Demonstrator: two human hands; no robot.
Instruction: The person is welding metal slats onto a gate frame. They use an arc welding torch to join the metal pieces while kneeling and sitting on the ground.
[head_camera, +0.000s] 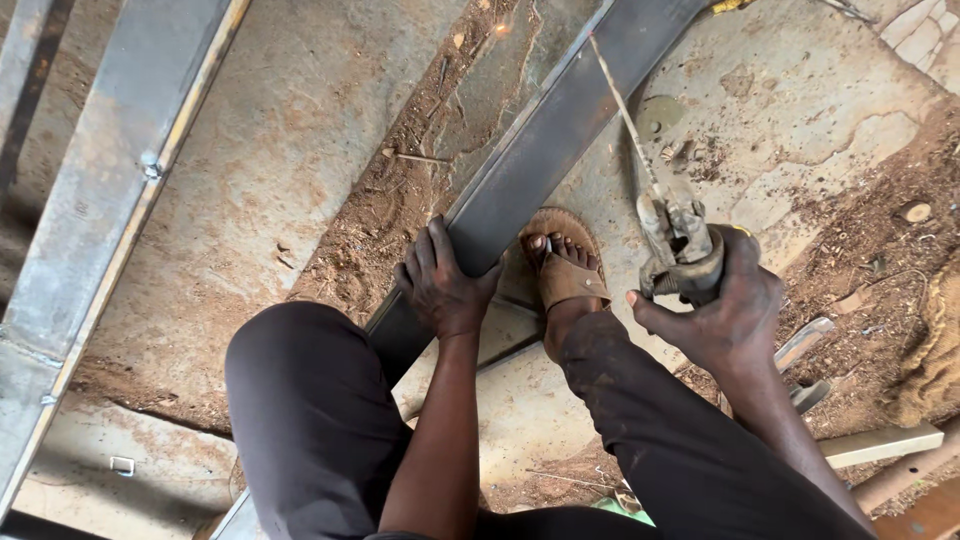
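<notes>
Left hand (447, 285) grips the steel bar (545, 140) running diagonally toward upper right; right hand (728, 305) clutches the electrode holder (678, 240).

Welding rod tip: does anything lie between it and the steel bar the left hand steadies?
Nothing visible does. The right hand holds the electrode holder, and its welding rod runs unobstructed to the steel bar that the left hand grips.

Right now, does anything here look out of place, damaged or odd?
Yes. A sandalled foot with bare toes rests right beside the steel bar that the left hand steadies, near the electrode holder gripped in the right hand. Both hands are bare. The concrete floor is cracked and strewn with dirt.
</notes>
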